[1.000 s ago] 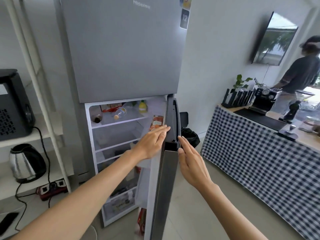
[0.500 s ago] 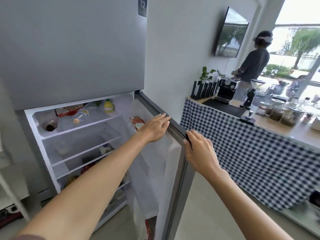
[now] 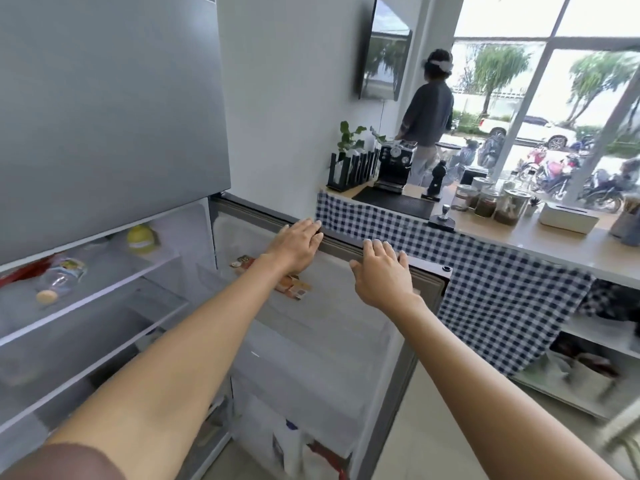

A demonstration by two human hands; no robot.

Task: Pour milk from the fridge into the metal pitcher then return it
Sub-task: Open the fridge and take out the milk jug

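Note:
The grey fridge's lower door (image 3: 322,344) stands wide open, swung out to the right. My left hand (image 3: 298,244) and my right hand (image 3: 381,275) both rest on the door's top edge, fingers hooked over it. Low in the door's bottom rack stands a white bottle with a blue cap (image 3: 288,445), blurred, next to a red pack. An orange packet (image 3: 294,286) lies in the upper door rack under my left wrist. No metal pitcher can be made out.
The fridge shelves hold a yellow lemon-shaped bottle (image 3: 140,239) and a lying plastic bottle (image 3: 59,278). Right of the door is a counter with a checked cloth (image 3: 491,292), an espresso machine (image 3: 394,164) and jars (image 3: 491,202). A person (image 3: 429,116) stands behind it.
The lower door has swung from half open to wide open to the right, both hands staying on its top edge. My view has moved closer and turned right.

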